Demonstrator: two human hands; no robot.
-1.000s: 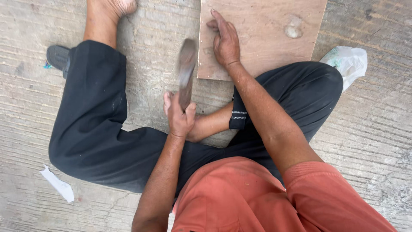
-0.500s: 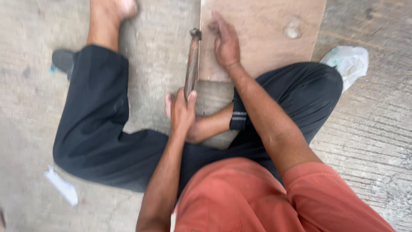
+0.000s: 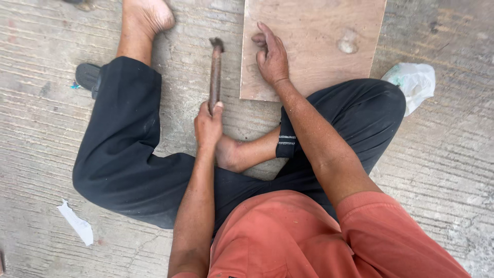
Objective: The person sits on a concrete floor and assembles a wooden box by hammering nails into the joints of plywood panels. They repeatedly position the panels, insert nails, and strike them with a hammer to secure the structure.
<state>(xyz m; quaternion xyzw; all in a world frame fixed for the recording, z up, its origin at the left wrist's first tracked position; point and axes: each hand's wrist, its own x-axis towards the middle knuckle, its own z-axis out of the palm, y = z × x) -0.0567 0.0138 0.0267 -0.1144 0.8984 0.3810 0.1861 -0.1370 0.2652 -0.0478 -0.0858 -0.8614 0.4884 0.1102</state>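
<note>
Centrally, the left hand [image 3: 208, 125] was closed tight around the handle of a hammer [image 3: 215, 72], whose head lay just left of the plywood board [image 3: 319, 56]. The right hand [image 3: 271, 55] rested on the board's left edge, fingers curled, pinching something too small to tell. A crumpled white plastic bag [image 3: 413, 82] lay right of the board, a white paper scrap [image 3: 76, 222] well below-left.

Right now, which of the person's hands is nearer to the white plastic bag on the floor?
Right. The right hand rests on the wooden board, left of the white plastic bag; the left hand grips the hammer farther away.
</note>
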